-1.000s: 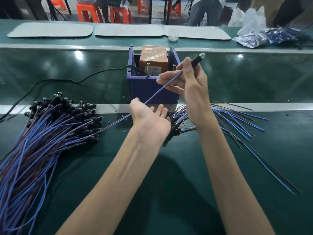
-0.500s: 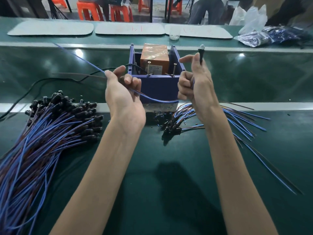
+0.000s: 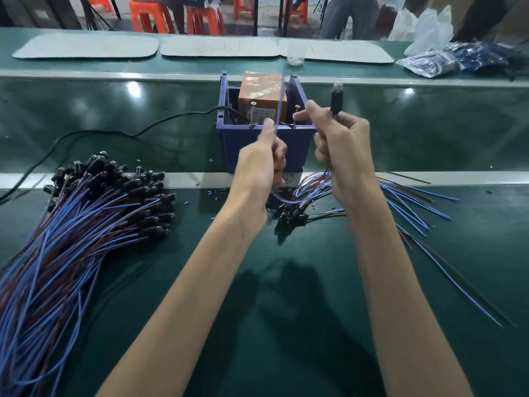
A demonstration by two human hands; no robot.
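Head: blue box point(image 3: 226, 144) behind blue wire point(image 3: 280, 101), bundle point(image 3: 86, 224) left.

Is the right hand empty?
No, the right hand grips a black plug, while the left hand pinches a blue wire.

Dark green flat workbench point(image 3: 286, 310): big heap of blue-brown wires with black plugs point(image 3: 71, 224) at left, smaller heap of same wires point(image 3: 400, 207) at middle-right, blue plastic box point(image 3: 226, 144) behind, grey flat mats point(image 3: 86, 45) far.

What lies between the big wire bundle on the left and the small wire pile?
Head view: bare green mat with blue scraps, crossed by the left forearm.
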